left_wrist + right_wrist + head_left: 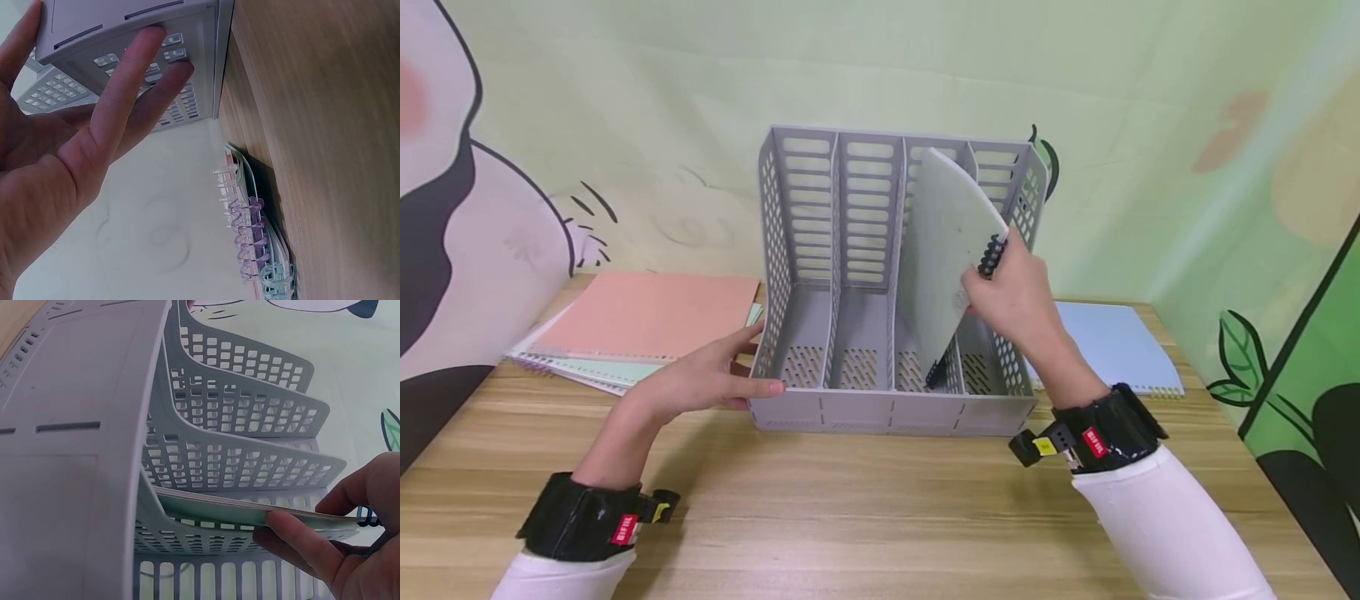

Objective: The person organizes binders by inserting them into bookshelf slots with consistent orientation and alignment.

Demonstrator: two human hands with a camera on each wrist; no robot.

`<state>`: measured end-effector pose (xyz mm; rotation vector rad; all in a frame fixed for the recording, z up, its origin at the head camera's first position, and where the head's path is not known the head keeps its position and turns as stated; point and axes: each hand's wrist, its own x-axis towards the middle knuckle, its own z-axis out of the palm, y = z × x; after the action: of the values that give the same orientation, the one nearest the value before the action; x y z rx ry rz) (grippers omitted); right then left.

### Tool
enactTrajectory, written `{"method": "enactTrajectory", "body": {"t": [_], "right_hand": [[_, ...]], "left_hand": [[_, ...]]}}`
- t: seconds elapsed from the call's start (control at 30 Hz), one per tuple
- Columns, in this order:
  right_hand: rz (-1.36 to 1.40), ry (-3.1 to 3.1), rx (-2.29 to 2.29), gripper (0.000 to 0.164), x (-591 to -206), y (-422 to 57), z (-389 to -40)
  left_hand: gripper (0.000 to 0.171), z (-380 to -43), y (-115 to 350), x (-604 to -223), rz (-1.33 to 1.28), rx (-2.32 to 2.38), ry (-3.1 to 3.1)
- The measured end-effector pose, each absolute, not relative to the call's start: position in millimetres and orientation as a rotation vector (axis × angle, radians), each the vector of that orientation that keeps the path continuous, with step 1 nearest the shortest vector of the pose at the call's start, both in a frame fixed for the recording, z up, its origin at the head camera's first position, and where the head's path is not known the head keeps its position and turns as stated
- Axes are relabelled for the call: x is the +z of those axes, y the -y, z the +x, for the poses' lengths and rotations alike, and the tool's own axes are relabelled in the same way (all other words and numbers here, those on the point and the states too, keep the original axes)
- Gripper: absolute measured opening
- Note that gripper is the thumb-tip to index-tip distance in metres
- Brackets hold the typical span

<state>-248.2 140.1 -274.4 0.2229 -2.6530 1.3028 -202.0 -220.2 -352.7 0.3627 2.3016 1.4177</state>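
A grey desk file organizer (857, 413) with upright slatted dividers stands on the wooden table against the backdrop. My right hand (1017, 292) pinches a pale green ring-bound notebook (951, 233) by its dark-coiled edge. The notebook stands tilted inside the third compartment from the left, its lower corner near the compartment floor. From the right wrist view, the thumb and fingers of the right hand (350, 540) lie on either side of the notebook (219, 509). My left hand (703, 375) touches the organizer's front left corner, thumb over the front rim; in the left wrist view its fingers (119, 100) look fairly straight.
Left of the organizer lies a stack of ring-bound notebooks with an orange one (655, 312) on top. A blue notebook (1116, 346) lies to the right, partly behind my right forearm. Behind everything hangs a printed cloth backdrop (880, 67).
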Motion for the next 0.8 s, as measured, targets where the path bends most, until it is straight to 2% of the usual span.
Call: {"method": "enactTrajectory", "body": {"t": [0.8], "right_hand": [[0.268, 2.728, 1.087, 0.050, -278, -157, -246]], "left_hand": [[0.104, -201, 221, -354, 0.374, 1.431, -2.294]]}}
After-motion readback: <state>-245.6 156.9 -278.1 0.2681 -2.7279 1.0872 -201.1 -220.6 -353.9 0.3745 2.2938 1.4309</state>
